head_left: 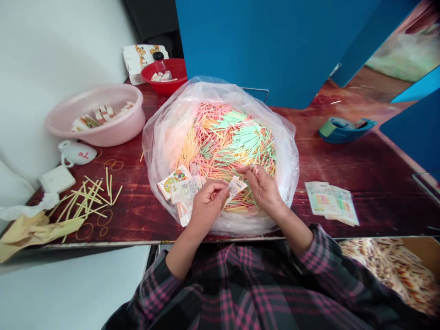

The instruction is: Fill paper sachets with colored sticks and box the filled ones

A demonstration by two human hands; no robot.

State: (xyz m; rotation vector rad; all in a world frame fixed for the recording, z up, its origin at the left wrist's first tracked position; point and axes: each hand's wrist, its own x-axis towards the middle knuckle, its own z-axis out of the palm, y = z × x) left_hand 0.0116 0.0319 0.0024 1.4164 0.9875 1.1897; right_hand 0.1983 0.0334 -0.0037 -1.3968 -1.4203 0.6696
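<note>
My left hand (pixel 210 201) pinches a small printed paper packet (pixel 237 185) between thumb and fingers, the packet tilted toward my right hand. My right hand (pixel 263 188) is just beside it, index finger reaching left and the other fingers curled; small pinkish tips show at them, too small to name. Both hands are over a clear plastic bag (pixel 165 114) with its mouth spread wide. Thin coloured sticks (pixel 220 146) in pink, orange, green and yellow fill the bag. Several more printed packets (pixel 187 190) lie on its near left edge, beside my left hand.
Left on the dark red table (pixel 130 211) are a pink basin (pixel 120 130), a white mug (pixel 77 152), loose yellow sticks (pixel 85 201) and rubber bands. A red bowl (pixel 175 68) stands behind. To the right are filled packets (pixel 332 201) and a blue container (pixel 345 133). Blue panels (pixel 247 41) rise behind.
</note>
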